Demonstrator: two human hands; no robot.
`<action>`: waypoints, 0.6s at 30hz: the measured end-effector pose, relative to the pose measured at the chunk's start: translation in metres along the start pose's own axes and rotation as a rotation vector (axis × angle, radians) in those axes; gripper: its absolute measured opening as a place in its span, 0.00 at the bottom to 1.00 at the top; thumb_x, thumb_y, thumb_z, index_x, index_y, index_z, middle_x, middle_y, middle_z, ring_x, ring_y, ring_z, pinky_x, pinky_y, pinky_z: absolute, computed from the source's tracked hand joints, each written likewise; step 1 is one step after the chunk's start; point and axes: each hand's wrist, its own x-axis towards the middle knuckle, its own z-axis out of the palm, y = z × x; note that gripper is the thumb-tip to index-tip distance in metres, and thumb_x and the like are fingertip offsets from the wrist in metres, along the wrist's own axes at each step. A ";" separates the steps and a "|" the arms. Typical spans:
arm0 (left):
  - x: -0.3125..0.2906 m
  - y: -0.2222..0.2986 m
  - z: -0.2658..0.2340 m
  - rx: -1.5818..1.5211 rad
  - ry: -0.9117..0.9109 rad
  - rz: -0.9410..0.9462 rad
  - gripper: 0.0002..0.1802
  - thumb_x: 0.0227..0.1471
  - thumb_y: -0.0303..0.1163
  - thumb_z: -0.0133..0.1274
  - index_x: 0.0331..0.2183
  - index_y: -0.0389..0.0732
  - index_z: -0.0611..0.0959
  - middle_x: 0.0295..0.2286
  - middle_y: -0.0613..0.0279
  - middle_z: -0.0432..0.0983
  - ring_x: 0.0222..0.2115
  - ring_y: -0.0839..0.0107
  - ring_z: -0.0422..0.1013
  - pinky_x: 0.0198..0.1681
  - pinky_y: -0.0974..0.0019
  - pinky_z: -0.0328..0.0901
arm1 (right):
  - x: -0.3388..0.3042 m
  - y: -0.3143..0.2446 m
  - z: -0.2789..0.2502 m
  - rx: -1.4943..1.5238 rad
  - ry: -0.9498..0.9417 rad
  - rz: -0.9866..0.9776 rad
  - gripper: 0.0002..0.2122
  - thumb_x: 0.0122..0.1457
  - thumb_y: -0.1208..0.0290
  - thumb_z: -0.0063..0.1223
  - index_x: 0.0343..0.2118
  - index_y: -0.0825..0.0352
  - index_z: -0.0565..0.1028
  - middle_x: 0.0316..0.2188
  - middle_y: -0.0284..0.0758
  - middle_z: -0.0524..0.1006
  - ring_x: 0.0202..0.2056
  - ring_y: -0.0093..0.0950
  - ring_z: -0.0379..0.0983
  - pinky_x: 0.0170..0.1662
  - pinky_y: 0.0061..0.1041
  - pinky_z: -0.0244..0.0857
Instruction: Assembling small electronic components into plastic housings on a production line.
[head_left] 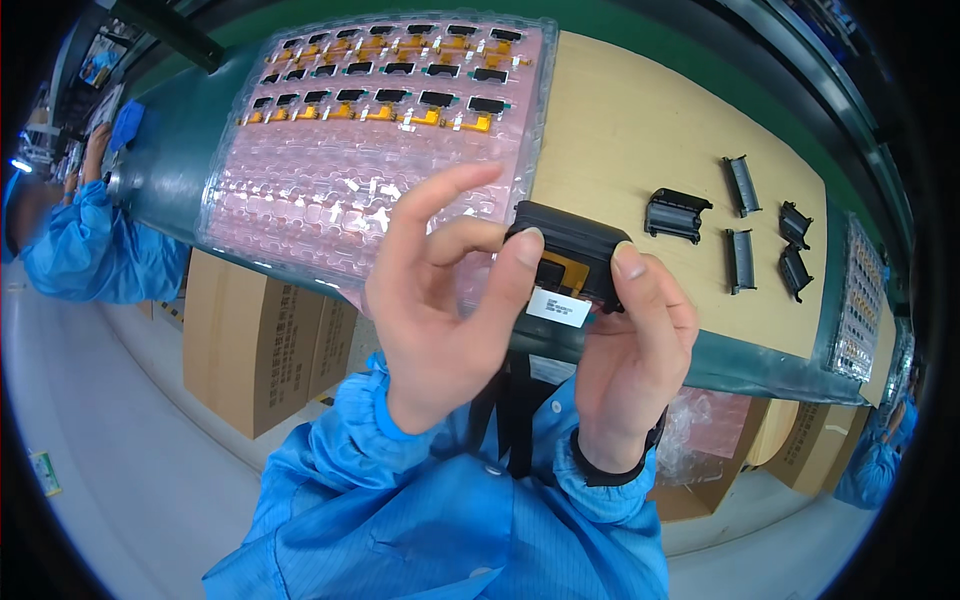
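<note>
Between my two hands, above the table's front edge, is a black plastic housing (575,232) with an orange flex cable (574,275) inside it. A white label (557,307) hangs from its lower side. My left hand (435,290) pinches the housing's left end between thumb and a bent finger, with another finger raised and curved. My right hand (643,350) grips the right end, its thumb on the upper corner; its other fingers are partly hidden behind. Left of the housing lies a clear plastic tray (290,170) over pink sheeting, holding rows of small black displays (390,97) with orange flex cables.
On the tan board (620,110) at the right lie several black plastic shells (678,215). Another tray of parts (858,300) is farther right. Cardboard boxes (235,340) stand below the table. A person in blue (100,245) works at the far left, another sleeve (870,470) shows far right.
</note>
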 end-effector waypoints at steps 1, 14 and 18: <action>0.002 0.000 -0.002 -0.060 -0.014 -0.068 0.20 0.56 0.21 0.52 0.51 0.33 0.70 0.32 0.59 0.79 0.32 0.79 0.72 0.35 0.79 0.64 | 0.001 0.001 0.000 0.029 -0.008 0.022 0.11 0.62 0.69 0.54 0.26 0.73 0.77 0.23 0.28 0.75 0.27 0.15 0.66 0.32 0.17 0.61; 0.005 -0.002 -0.010 -0.179 -0.112 -0.191 0.12 0.57 0.23 0.53 0.44 0.30 0.78 0.36 0.55 0.80 0.38 0.76 0.74 0.39 0.74 0.68 | 0.001 0.008 -0.017 0.091 -0.220 0.017 0.13 0.53 0.88 0.57 0.41 0.78 0.72 0.37 0.44 0.79 0.39 0.26 0.77 0.45 0.22 0.70; 0.005 -0.008 -0.016 0.112 -0.112 0.000 0.12 0.51 0.24 0.59 0.40 0.34 0.82 0.28 0.58 0.78 0.30 0.75 0.74 0.34 0.73 0.68 | 0.001 0.010 -0.022 0.055 -0.199 -0.037 0.11 0.52 0.88 0.58 0.39 0.77 0.73 0.36 0.45 0.80 0.36 0.25 0.78 0.41 0.20 0.71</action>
